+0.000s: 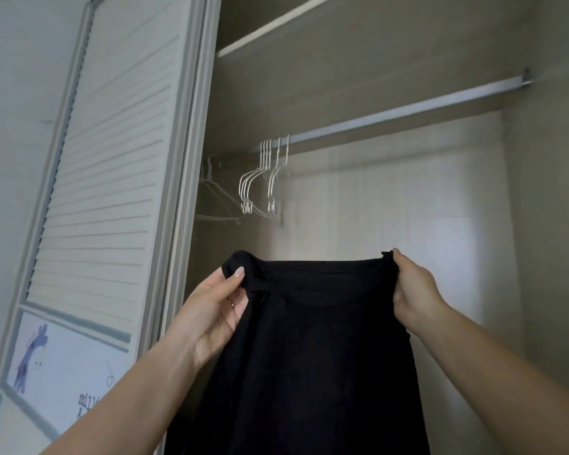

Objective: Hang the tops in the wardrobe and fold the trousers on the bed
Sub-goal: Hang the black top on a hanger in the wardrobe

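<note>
A black top (312,349) hangs spread out in front of me, its neckline facing up. My left hand (216,307) pinches its left shoulder and my right hand (411,290) grips its right shoulder. Both hands hold it up before the open wardrobe (391,198). Above the top runs the metal hanging rail (408,110). Several bare white wire hangers (263,178) hang bunched at the rail's left end, higher than my hands and a little left of the top's middle. No hanger is in the top that I can see.
A white louvred sliding door (105,159) stands at the left, with a cartoon picture panel (56,366) low on it. A shelf (276,27) crosses the wardrobe above the rail. The rail to the right of the hangers is bare.
</note>
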Tool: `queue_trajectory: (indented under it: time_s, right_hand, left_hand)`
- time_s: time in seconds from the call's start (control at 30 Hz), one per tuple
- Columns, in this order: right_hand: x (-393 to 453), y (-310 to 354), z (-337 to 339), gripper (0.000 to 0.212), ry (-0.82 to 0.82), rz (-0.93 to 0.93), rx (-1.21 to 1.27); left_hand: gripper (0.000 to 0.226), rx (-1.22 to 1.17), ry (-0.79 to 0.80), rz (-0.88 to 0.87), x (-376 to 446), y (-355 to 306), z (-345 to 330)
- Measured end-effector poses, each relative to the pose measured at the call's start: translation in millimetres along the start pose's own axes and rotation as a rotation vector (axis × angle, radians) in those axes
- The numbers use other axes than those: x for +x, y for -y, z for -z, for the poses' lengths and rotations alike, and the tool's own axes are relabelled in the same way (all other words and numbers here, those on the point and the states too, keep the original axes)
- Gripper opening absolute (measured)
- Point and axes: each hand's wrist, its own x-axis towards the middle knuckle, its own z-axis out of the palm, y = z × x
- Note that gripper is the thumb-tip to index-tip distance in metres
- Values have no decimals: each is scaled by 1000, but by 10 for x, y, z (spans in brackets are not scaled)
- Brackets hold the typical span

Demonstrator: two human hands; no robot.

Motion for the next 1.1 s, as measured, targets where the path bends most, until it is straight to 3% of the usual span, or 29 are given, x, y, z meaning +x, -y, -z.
queue_trajectory:
  time_s: [0.13,0.33,0.5,0.7,0.87,1.0,1.1]
  right_hand:
    - [484,-6,-10,39,70,-32,-140]
    - [1004,-4,-250,39,186,24,-458]
    - [1272,136,-653,34,338,212,-841]
    - [1450,347,-1474,52,371,472,-836]
    - [1567,284,-2093,72,382,381,-842]
    - [1723,108,-2305,68,343,377,-886]
    - [1829,26,-2391,53,259,467,-895]
  left_hand:
    - [39,-27,-59,-42,434,-17,-15]
    - [16,29,-165,-84,974,-32,-86]
    - [21,35,-159,-160,1429,-147,-111]
    - [27,48,-94,-184,1787,-221,-63]
    - [26,122,-95,-198,2015,-256,78]
    - [20,138,-109,-220,2115,-283,145]
    - [19,126,-118,-228,2166,-319,202]
